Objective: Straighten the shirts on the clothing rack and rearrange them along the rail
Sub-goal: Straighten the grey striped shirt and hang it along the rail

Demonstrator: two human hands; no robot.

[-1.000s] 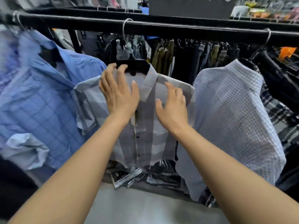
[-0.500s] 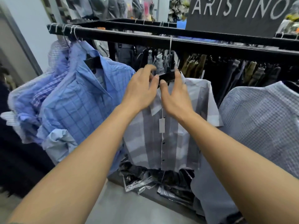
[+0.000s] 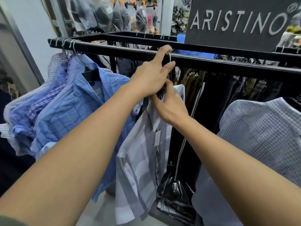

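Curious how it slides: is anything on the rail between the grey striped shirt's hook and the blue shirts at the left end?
Nothing else hangs on that stretch of rail. Below it, the blue checked shirt spreads towards the grey striped shirt, whose hook the left hand pinches.

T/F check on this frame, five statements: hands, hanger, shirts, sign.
1. The left hand pinches the hanger hook at the rail. True.
2. The right hand hangs free, touching nothing. False: it holds the grey striped shirt at its collar, just under the left hand.
3. The blue check shirt hangs to the right of the grey striped shirt. False: it hangs to the left.
4. The sign behind the rail reads ARISTINO. True.
5. A tag hangs on the grey striped shirt's front. True.
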